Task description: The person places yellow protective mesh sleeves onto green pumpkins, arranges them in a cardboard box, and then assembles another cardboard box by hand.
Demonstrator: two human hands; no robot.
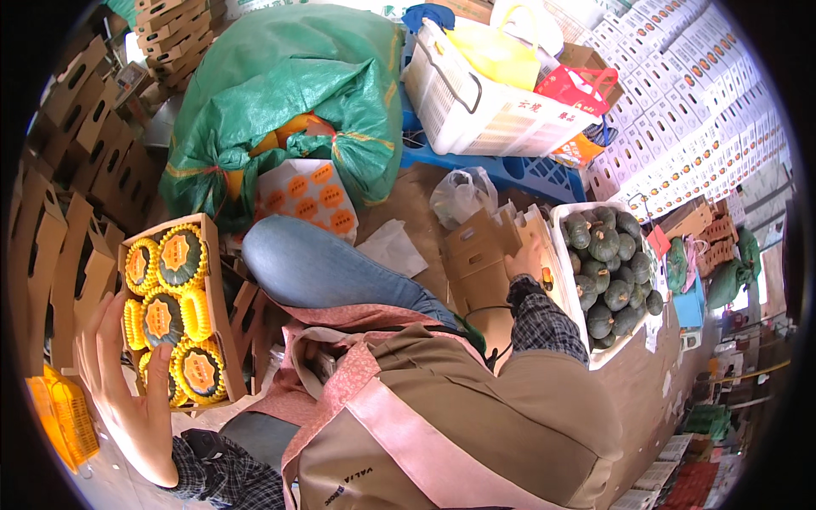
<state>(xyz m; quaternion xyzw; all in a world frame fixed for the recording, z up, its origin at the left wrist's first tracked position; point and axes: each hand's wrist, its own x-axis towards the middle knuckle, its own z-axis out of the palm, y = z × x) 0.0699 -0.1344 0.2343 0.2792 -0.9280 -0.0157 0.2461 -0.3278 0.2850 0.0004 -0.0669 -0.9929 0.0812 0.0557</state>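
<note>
My left hand (131, 389) is spread beside a cardboard carton (226, 319), its thumb in front of the near pumpkins and its fingers along the carton's left side. Whether it touches the carton is unclear. Inside, small dark green pumpkins (161, 320) bear orange labels and sit in yellow foam nets (196, 314). My right hand (526, 260) is at the upper edges of standing cardboard pieces (478, 245), next to a white crate (559, 233). Its fingertips are partly hidden, so its grip is unclear. Loose dark green pumpkins (602, 242) fill that crate.
A large green woven sack (287, 83) lies ahead, with a sheet of orange labels (312, 197) against it. A white plastic basket (484, 121) with bags rests on a blue pallet (542, 175). Cardboard cartons (76, 255) line the left; printed white boxes (676, 95) are stacked at right.
</note>
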